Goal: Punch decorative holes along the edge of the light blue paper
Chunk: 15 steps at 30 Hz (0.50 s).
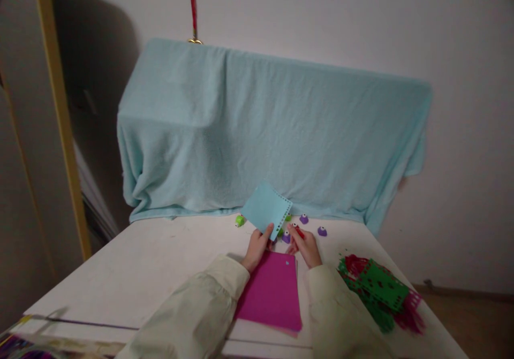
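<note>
My left hand (257, 246) pinches the lower corner of a light blue sheet of paper (265, 206), which has a line of small holes along its right edge. In my right hand (307, 246), just right of that corner, is a small red craft punch (299, 232), partly covered by my fingers. Beneath both hands lies a stack of magenta paper (273, 292) with a tiny pale blue cutout (287, 262) on top. Small purple punches with eyes (303, 219) and a green one (240, 221) sit around the blue sheet; some are partly hidden behind it.
Perforated green (383, 284), red and magenta paper scraps heap at the table's right. A light blue cloth (281, 134) hangs over something at the back edge of the white table (160, 262). Shiny purple material (30, 347) shows at the lower left.
</note>
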Available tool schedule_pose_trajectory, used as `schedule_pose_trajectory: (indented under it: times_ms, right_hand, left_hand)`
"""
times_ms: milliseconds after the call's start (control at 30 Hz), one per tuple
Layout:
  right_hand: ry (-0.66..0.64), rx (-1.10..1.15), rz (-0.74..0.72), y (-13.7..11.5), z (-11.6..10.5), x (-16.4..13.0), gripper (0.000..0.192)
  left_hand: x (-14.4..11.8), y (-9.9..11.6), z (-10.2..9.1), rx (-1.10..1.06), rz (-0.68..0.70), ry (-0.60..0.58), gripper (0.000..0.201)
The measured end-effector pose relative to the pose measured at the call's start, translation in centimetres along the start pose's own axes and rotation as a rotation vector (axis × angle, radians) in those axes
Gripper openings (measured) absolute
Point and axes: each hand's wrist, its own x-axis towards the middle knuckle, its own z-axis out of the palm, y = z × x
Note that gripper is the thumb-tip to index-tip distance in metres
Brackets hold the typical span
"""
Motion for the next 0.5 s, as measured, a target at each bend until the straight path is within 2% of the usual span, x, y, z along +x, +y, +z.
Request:
schedule_pose_trajectory:
  times_ms: [67, 133, 167, 267, 333, 400, 500]
  right_hand:
    - [-0.152, -0.060, 0.104, 0.28, 0.05, -0.19, 0.046]
    - [-0.218, -0.114, 0.112, 0.44, 0.14, -0.31, 0.043]
    - [-0.193, -0.128, 0.072, 0.43, 0.15, -0.31, 0.042]
    - [0.001, -0.122, -0.099, 0.17, 0.01, -0.10, 0.042]
    - [0.081, -0.111, -0.136, 0.03, -0.16, 0.07, 0.043]
    - [0.073, -0.111, -0.077, 0.06, -0.26, 0.11, 0.044]
    - [-0.078, -0.184, 0.082, 0.29, -0.19, -0.05, 0.048]
  left_hand:
    - [-0.05, 0.09, 0.01, -0.008, 0.006, -0.006, 0.054]
    - [-0.11, 0.19, -0.01, -0.007, 0.014, -0.013, 0.054]
    - [-0.13, 0.20, -0.03, -0.007, 0.012, -0.012, 0.054]
    - [-0.11, 0.08, -0.06, 0.002, -0.006, -0.005, 0.056]
    - [-0.03, -0.08, -0.07, 0.005, -0.008, -0.002, 0.056]
    - [0.07, -0.22, -0.06, 0.003, -0.006, 0.002, 0.056]
    - [0.18, -0.34, -0.05, -0.005, -0.009, 0.009, 0.055]
